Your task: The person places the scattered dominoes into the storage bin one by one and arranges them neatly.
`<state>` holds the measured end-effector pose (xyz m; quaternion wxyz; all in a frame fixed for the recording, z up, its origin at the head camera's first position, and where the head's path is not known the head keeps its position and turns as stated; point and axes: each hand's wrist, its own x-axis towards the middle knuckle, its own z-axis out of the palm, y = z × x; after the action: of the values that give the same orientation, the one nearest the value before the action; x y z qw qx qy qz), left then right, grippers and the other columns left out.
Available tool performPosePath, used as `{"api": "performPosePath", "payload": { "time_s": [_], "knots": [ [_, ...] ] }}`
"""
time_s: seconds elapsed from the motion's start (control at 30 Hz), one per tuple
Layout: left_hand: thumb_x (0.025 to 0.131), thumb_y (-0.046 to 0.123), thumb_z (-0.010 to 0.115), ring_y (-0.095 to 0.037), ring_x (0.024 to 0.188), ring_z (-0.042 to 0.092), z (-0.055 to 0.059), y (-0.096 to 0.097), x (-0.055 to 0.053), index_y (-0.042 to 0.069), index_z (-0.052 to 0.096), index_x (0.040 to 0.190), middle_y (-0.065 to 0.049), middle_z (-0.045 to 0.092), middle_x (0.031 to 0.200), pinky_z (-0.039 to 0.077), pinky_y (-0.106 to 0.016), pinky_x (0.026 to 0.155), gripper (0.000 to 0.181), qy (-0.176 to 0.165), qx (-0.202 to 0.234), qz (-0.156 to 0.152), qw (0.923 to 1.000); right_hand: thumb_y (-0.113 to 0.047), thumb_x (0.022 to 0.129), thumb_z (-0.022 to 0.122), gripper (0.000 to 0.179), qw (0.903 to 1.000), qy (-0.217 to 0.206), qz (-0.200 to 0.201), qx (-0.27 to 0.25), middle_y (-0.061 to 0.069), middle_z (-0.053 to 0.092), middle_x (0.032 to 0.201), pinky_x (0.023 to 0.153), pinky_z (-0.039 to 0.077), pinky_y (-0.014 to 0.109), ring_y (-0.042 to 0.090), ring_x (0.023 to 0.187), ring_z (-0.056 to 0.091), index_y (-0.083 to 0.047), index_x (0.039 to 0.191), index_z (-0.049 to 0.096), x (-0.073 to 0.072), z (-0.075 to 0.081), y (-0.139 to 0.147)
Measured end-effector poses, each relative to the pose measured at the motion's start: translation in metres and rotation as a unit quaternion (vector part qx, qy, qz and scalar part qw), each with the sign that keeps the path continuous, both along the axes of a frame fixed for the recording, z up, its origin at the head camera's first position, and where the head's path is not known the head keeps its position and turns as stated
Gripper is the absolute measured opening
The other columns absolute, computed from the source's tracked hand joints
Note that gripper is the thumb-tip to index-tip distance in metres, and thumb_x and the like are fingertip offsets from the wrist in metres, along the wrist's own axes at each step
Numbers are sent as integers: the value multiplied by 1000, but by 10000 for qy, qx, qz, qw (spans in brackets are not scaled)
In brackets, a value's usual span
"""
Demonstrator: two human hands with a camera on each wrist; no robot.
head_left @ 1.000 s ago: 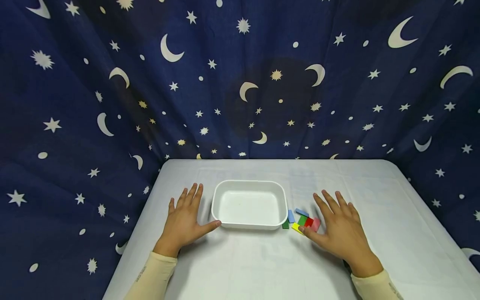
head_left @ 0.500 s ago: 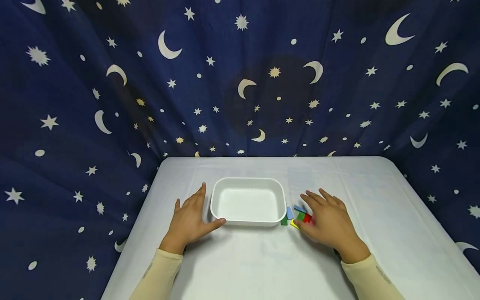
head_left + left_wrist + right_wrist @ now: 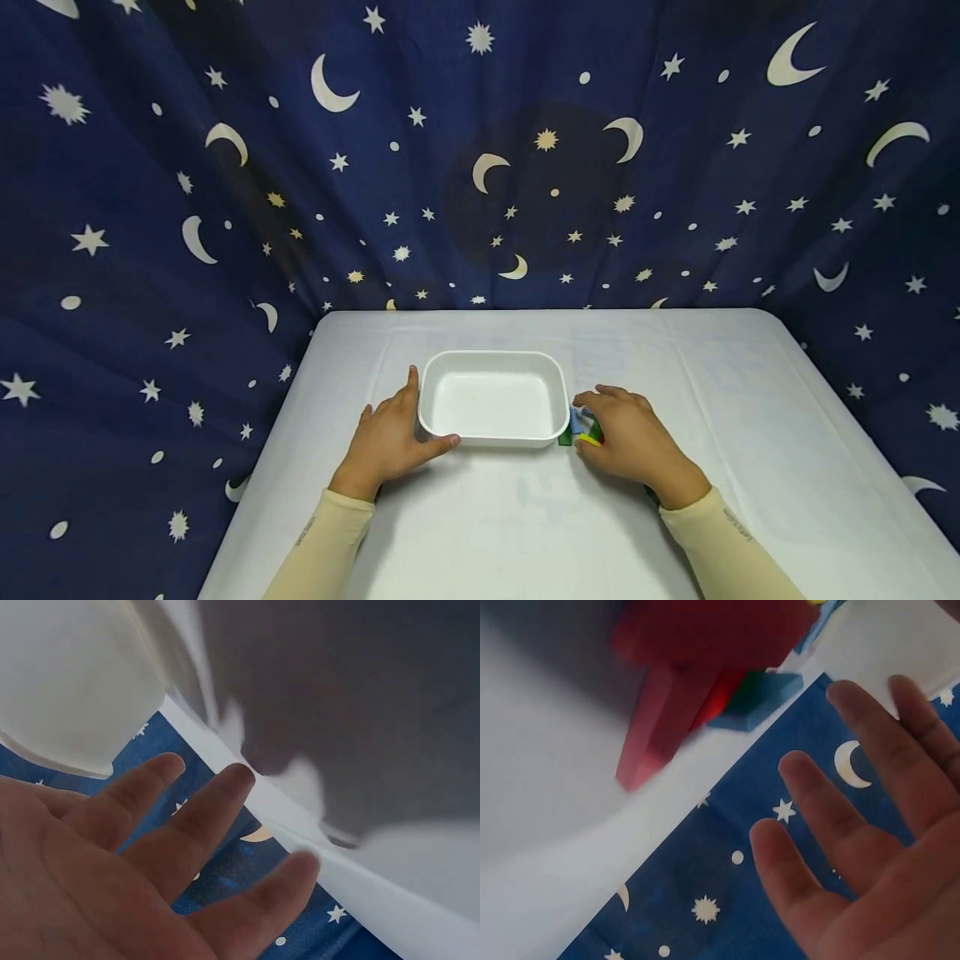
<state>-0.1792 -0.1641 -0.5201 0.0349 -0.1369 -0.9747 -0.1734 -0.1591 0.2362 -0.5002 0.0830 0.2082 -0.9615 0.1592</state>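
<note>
A white rectangular tray (image 3: 493,442) stands on the table. My left hand (image 3: 384,448) lies along its left side, index finger extended and thumb at the front left corner; I cannot tell if they touch it. Right of the tray, my right hand (image 3: 636,440) arches over a small group of flat coloured blocks, fingers bent only loosely. A yellow block (image 3: 588,439), a blue block (image 3: 577,421) and a dark green block (image 3: 565,437) show beside its fingertips. In the right wrist view a pink block (image 3: 660,724) and a blue block (image 3: 759,703) appear, apart from the visible fingers.
A white cloth covers the table (image 3: 487,517). Behind it and along both sides hangs a dark blue curtain (image 3: 450,192) printed with moons and stars.
My right hand has moved left over the blocks, its fingers bending and covering more of them. The left hand has shifted slightly right, closer to the tray.
</note>
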Motion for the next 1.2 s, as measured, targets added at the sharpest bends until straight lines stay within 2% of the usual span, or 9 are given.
{"api": "performPosePath", "payload": {
  "time_s": [0.1,0.2,0.27,0.47,0.67,0.83,1.1,1.2],
  "knots": [
    [72,102,48,-38,129,62,-4,3,-1,9,6,170,-10,46,162,48,-65,101,141,-97,13,-77,9999,-32,74,92,47,9998,-214,-6,-20,-6,74,90,106,38,68,45,133,56,-18,113,69,0,-3,-4],
    [72,102,49,-38,126,63,-7,5,0,9,6,170,-11,47,161,52,-59,97,142,-111,78,-107,9999,-32,72,96,46,9997,-227,74,-71,-16,54,64,106,37,67,45,132,57,-19,100,62,0,-6,-7],
    [72,102,50,-38,127,62,-8,6,0,9,7,170,-11,47,162,52,-59,97,141,-115,131,-95,9998,-31,70,98,48,9997,-170,151,-96,-18,42,56,106,38,67,45,131,58,-19,95,58,-1,-8,-8],
    [73,101,50,-39,130,59,-7,8,-2,11,3,170,-9,43,164,52,-60,98,141,-212,78,-44,9997,-31,68,100,53,9995,-85,282,-144,-18,38,56,104,40,66,44,130,60,-18,88,53,-4,-12,-10],
    [71,104,46,-42,133,56,-5,10,-2,9,5,170,-11,46,162,48,-67,99,144,-200,-31,80,9998,-33,70,100,54,9992,-229,300,-145,-18,39,57,105,39,67,44,132,58,-19,86,50,-5,-15,-11],
    [69,105,47,-41,136,53,-4,12,0,12,3,171,-10,46,162,44,-73,100,144,-235,-27,150,9996,-32,70,101,54,9993,-176,317,-123,-18,38,59,102,41,67,45,131,59,-21,84,50,-5,-16,-11],
    [68,105,48,-40,130,58,-1,11,-2,14,14,171,-14,62,146,49,-68,96,142,-166,-15,178,9997,-26,71,100,51,9988,-175,453,-70,-19,38,59,100,43,66,43,131,60,-21,83,51,-10,-12,-12],
    [67,106,47,-39,129,58,0,12,-1,14,13,171,-16,64,143,48,-70,96,142,-204,-78,200,9996,-24,72,99,49,9986,-171,495,-74,-20,38,59,100,44,65,41,129,61,-21,83,52,-11,-11,-12]
  ]
}}
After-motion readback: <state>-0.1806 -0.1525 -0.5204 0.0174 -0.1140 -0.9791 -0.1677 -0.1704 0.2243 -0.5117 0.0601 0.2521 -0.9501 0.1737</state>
